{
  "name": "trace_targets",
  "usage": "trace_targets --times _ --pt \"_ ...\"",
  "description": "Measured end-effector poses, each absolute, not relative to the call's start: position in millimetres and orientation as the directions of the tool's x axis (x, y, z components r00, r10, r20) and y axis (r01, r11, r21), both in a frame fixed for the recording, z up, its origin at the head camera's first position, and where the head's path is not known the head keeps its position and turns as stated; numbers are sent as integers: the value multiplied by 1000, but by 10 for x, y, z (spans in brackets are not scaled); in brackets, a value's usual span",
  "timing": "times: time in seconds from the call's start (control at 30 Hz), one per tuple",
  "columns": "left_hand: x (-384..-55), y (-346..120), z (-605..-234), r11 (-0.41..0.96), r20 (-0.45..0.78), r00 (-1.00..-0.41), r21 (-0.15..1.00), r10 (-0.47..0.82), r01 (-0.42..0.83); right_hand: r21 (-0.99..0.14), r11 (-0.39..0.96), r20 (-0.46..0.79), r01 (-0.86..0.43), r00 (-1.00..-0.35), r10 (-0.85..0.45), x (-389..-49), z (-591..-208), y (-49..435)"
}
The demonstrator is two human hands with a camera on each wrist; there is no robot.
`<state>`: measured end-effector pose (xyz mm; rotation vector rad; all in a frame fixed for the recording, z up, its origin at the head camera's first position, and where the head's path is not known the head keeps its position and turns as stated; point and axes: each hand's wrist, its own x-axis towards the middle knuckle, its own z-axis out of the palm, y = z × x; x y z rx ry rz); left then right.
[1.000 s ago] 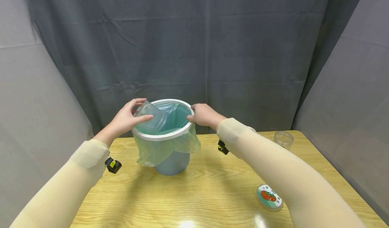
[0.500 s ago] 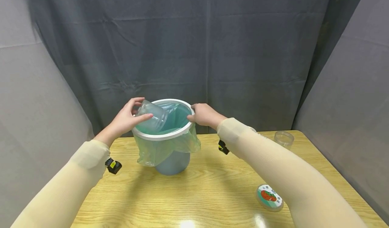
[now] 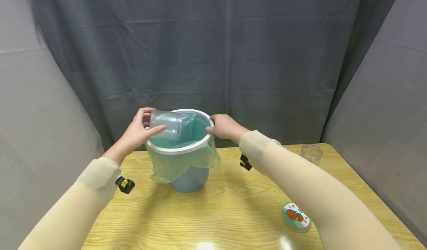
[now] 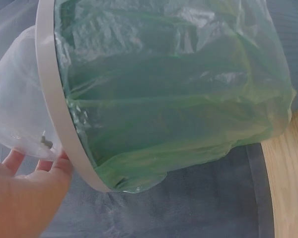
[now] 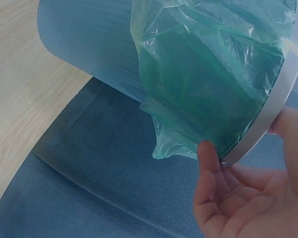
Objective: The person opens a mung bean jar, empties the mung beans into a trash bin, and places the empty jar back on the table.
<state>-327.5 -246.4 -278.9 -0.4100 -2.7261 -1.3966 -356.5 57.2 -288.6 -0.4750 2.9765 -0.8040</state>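
A blue-grey trash bin (image 3: 189, 179) stands on the table, lined with a thin green bag (image 3: 181, 163) folded out over its white rim (image 3: 178, 150). My left hand (image 3: 136, 132) grips a clear plastic jar (image 3: 166, 124) at its base end. The jar lies nearly on its side above the bin's mouth, its mouth facing right. A small greyish bit (image 4: 46, 141) shows inside the jar in the left wrist view. On the opposite side, my right hand (image 3: 227, 127) pinches the bin's rim, with the thumb (image 5: 208, 156) against the bag in the right wrist view.
Toward the front right lies a round lid (image 3: 296, 216) with a tomato picture. Another clear container (image 3: 311, 152) stands at the back right. Behind the right sleeve, a whitish object (image 3: 277, 142) is mostly hidden. A grey curtain (image 3: 227, 57) hangs behind the table (image 3: 213, 213).
The jar in my left hand has turned from mouth-down toward the bin to nearly level, its mouth end rising. My right hand and the bin have stayed in place.
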Motion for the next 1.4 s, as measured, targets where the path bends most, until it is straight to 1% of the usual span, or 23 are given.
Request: trace_targets --times 0.43,0.67,0.83,1.03,1.2,1.4 --pt "-3258 -2492 -2921 407 212 -965 876 152 257 -481 825 68 -297 -951 -303 -3559 -2884 558" --pt "-3247 -2453 -2981 334 248 -965 905 91 264 -496 815 82 -300 -950 -300 -3567 -2907 570" --pt "-3253 -2455 -3024 255 249 -967 933 47 252 -502 806 98 -313 -947 -306 -3578 -2923 580" --pt "-3229 -2451 -3049 163 274 -962 949 1 270 -512 793 115 -330 -941 -317 -3582 -2931 594" --pt "-3166 -2427 -3054 128 291 -956 950 -25 286 -531 782 142 -326 -944 -297 -3595 -2960 632" --pt "-3113 -2376 -3074 85 331 -943 941 -27 327 -561 769 197 -307 -952 -236 -3629 -2972 723"
